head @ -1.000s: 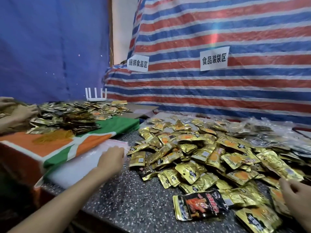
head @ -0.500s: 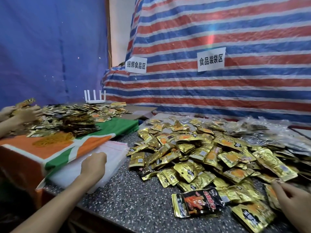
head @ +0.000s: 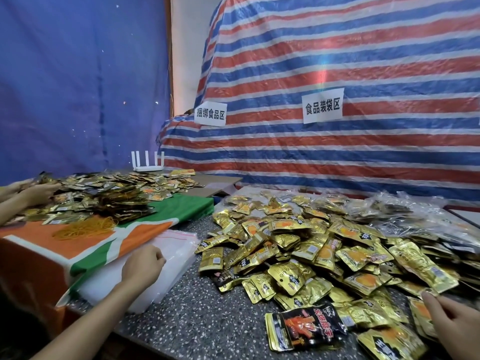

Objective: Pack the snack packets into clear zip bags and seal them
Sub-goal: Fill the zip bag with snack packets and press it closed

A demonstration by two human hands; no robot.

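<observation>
Pulled slightly back since earlier, left hand curls on the clear zip bags, seemingly pinching one; right hand rests straight-fingered on snack packets heaped on the surface.

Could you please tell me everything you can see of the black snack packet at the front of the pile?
The black snack packet is glossy, foil-like and crinkled, with gold edges, a red-orange picture and red lettering. It lies flat, face up, on the speckled table at the gold pile's near edge, touching the gold packets beside it.
</observation>
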